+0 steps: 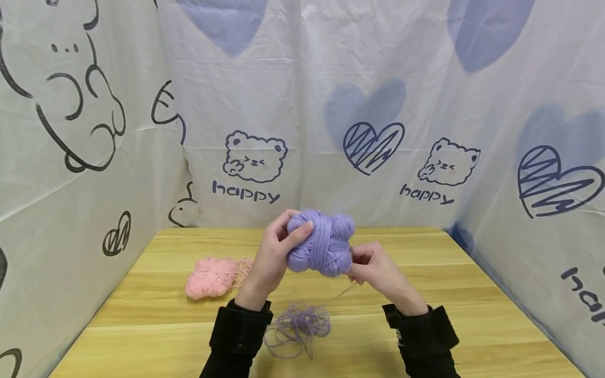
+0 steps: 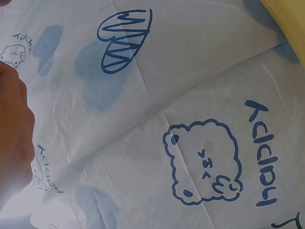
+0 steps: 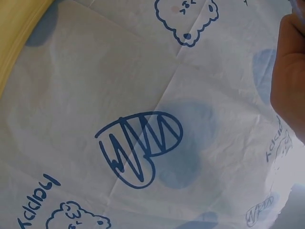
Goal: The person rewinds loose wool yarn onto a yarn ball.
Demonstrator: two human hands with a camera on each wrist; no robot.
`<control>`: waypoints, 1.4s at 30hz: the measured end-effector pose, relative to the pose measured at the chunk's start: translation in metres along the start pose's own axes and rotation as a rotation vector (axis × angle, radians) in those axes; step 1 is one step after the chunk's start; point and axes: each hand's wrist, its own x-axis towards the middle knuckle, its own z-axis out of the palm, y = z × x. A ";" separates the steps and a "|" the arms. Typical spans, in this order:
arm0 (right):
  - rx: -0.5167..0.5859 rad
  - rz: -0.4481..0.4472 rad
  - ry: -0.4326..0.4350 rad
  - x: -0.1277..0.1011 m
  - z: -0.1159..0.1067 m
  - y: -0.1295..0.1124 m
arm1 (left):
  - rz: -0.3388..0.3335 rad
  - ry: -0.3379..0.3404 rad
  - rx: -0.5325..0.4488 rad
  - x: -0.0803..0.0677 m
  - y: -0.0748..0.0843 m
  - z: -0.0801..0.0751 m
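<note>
A purple ball of yarn (image 1: 322,245), lobed at its corners and wrapped round its middle, is held up above the table. My left hand (image 1: 270,257) grips its left side, thumb across the front and fingers behind. At its lower right edge, my right hand (image 1: 378,272) pinches the yarn strand with curled fingers. The strand runs down from there to a loose tangle of purple yarn (image 1: 304,323) on the table. In the left wrist view only part of the left hand (image 2: 14,133) shows; the right wrist view likewise catches part of the right hand (image 3: 290,81).
A pink ball of yarn (image 1: 210,279) lies on the wooden table (image 1: 156,325) to the left, with loose pink strands (image 1: 242,270) beside it. White cloth (image 1: 307,157) printed with hearts and bears encloses the table at the back and both sides.
</note>
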 end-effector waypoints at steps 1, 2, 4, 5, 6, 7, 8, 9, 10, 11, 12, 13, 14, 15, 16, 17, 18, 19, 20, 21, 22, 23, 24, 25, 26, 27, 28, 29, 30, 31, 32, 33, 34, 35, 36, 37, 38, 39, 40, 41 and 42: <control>0.001 -0.002 0.000 -0.001 -0.001 0.000 | -0.010 -0.028 0.004 0.000 0.000 0.000; 0.004 -0.004 0.000 -0.001 -0.003 0.000 | -0.020 -0.052 0.015 -0.001 0.000 -0.001; 0.002 0.015 0.012 -0.002 -0.004 0.000 | -0.035 -0.096 0.042 -0.001 0.000 -0.001; -0.002 0.030 0.018 -0.003 -0.005 0.000 | -0.040 -0.115 0.053 -0.002 -0.001 -0.001; -0.006 0.050 0.028 -0.003 -0.005 -0.001 | -0.044 -0.129 0.065 -0.002 -0.001 -0.001; -0.007 0.068 0.035 -0.003 -0.005 -0.001 | -0.046 -0.138 0.079 -0.002 -0.001 -0.002; -0.006 0.085 0.040 -0.003 -0.005 -0.001 | -0.046 -0.145 0.092 -0.002 -0.001 -0.002; -0.006 0.108 0.047 -0.003 -0.005 -0.002 | -0.047 -0.151 0.104 -0.002 -0.002 -0.002; -0.005 0.125 0.050 -0.003 -0.005 -0.002 | -0.049 -0.158 0.116 -0.003 -0.001 -0.002; -0.001 0.138 0.053 -0.002 -0.005 -0.002 | -0.053 -0.166 0.126 -0.003 -0.002 -0.002; 0.004 0.149 0.056 -0.002 -0.005 -0.003 | -0.056 -0.176 0.135 -0.003 -0.002 -0.003; 0.006 0.154 0.056 -0.002 -0.005 -0.002 | -0.060 -0.185 0.145 -0.003 -0.002 -0.003; 0.008 0.159 0.055 -0.001 -0.004 -0.002 | -0.063 -0.195 0.153 -0.003 -0.002 -0.004; 0.012 0.159 0.054 -0.001 -0.004 -0.002 | -0.068 -0.202 0.160 -0.003 -0.002 -0.004; 0.012 0.156 0.054 -0.001 -0.004 -0.002 | -0.070 -0.210 0.167 -0.004 -0.003 -0.004; 0.014 0.155 0.055 0.000 -0.004 -0.002 | -0.072 -0.218 0.170 -0.004 -0.003 -0.005; 0.017 0.157 0.057 0.000 -0.004 -0.001 | -0.072 -0.224 0.174 -0.004 -0.003 -0.005; 0.015 0.160 0.061 0.000 -0.004 -0.001 | -0.073 -0.230 0.181 -0.004 -0.003 -0.005; 0.017 0.164 0.066 0.000 -0.004 -0.001 | -0.072 -0.237 0.186 -0.004 -0.003 -0.006; 0.023 0.169 0.070 -0.001 -0.005 -0.001 | -0.073 -0.245 0.189 -0.004 -0.002 -0.006; 0.027 0.174 0.078 -0.001 -0.004 -0.001 | -0.074 -0.253 0.192 -0.004 -0.002 -0.006; 0.031 0.180 0.085 0.000 -0.004 -0.001 | -0.079 -0.259 0.195 -0.004 -0.002 -0.007; 0.033 0.183 0.093 0.000 -0.004 -0.001 | -0.084 -0.267 0.199 -0.005 -0.002 -0.007; 0.034 0.186 0.103 0.000 -0.004 -0.001 | -0.091 -0.275 0.202 -0.005 -0.001 -0.007; 0.036 0.184 0.111 0.000 -0.003 -0.001 | -0.099 -0.283 0.206 -0.005 -0.001 -0.007; 0.035 0.178 0.120 0.000 -0.003 -0.002 | -0.107 -0.288 0.212 -0.005 -0.001 -0.008; 0.033 0.172 0.130 0.001 -0.003 -0.002 | -0.113 -0.291 0.220 -0.005 -0.001 -0.008; 0.033 0.170 0.140 0.001 -0.003 -0.002 | -0.119 -0.295 0.228 -0.005 -0.001 -0.008; 0.032 0.166 0.152 0.000 -0.002 -0.003 | -0.121 -0.299 0.235 -0.005 -0.001 -0.008; 0.028 0.159 0.163 0.000 -0.002 -0.003 | -0.123 -0.301 0.244 -0.005 -0.001 -0.008; 0.023 0.148 0.173 0.000 -0.002 -0.003 | -0.124 -0.302 0.253 -0.005 -0.001 -0.008; 0.018 0.141 0.180 0.000 -0.002 -0.003 | -0.123 -0.302 0.261 -0.005 -0.001 -0.008; 0.015 0.135 0.186 0.000 -0.002 -0.004 | -0.122 -0.302 0.270 -0.005 -0.001 -0.008; 0.014 0.125 0.191 -0.001 -0.002 -0.004 | -0.120 -0.300 0.279 -0.005 -0.001 -0.008; 0.012 0.110 0.193 -0.001 -0.002 -0.004 | -0.118 -0.298 0.288 -0.005 -0.001 -0.008; 0.012 0.093 0.192 -0.001 -0.002 -0.005 | -0.116 -0.292 0.300 -0.005 -0.001 -0.008; 0.017 0.079 0.190 -0.001 -0.002 -0.005 | -0.112 -0.284 0.312 -0.005 -0.001 -0.008; 0.025 0.064 0.187 -0.002 -0.002 -0.005 | -0.108 -0.274 0.326 -0.005 -0.001 -0.009; 0.033 0.051 0.185 -0.002 -0.002 -0.006 | -0.102 -0.261 0.337 -0.005 -0.001 -0.009; 0.040 0.039 0.184 -0.002 -0.002 -0.006 | -0.096 -0.246 0.348 -0.005 -0.001 -0.009; 0.044 0.033 0.186 -0.002 -0.002 -0.006 | -0.089 -0.229 0.360 -0.005 -0.002 -0.009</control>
